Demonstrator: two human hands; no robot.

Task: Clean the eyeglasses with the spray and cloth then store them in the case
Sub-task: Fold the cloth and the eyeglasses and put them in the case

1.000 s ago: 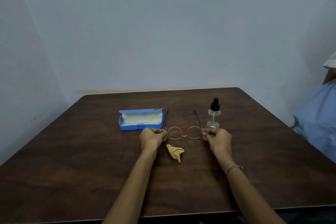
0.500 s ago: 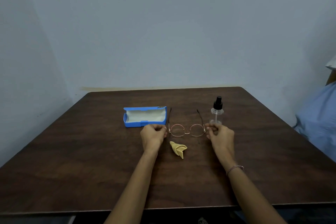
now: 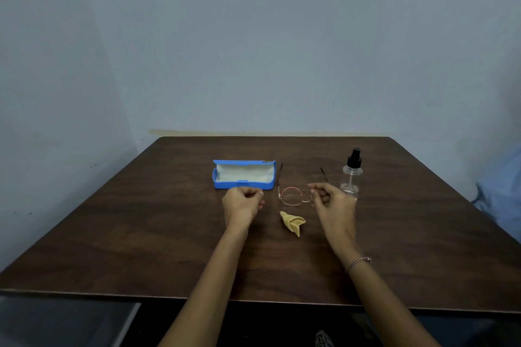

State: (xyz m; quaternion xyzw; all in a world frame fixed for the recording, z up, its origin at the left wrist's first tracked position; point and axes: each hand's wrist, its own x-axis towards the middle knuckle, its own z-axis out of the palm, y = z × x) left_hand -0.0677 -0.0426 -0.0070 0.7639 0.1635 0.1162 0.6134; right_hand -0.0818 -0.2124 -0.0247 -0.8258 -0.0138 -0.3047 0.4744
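Head camera, looking down on one dark wooden table point(image 3: 135, 236) set against a pale blue wall point(image 3: 253, 51). On it are four things: one case, one pair of eyeglasses, one spray bottle and one cloth.

The blue case point(image 3: 243, 185) lies open with its pale lining up and nothing inside. Just right of the case, close but not touching it, are the eyeglasses point(image 3: 291, 196), thin metal rims with round lenses. They sit on the table with both side arms unfolded and pointing away from the person. One lens shows in full and the other is hidden behind the right hand. Further right of the case, beyond the eyeglasses, stands the clear spray bottle point(image 3: 351, 181), upright with its black pump top on. The yellow cloth point(image 3: 293, 222) lies folded into a rough cone, right of the case and nearer the person.

Two bare hands reach in. The left hand point(image 3: 244, 204) is just in front of the case's right end, fingers clenched with nothing in them, and clear of the eyeglasses. The right hand point(image 3: 334, 205) is further right of the case, over the hidden lens. Its fingers are curled, thumb and forefinger by the rim, but I cannot tell whether they grasp it. One bracelet point(image 3: 357, 263) circles that wrist.
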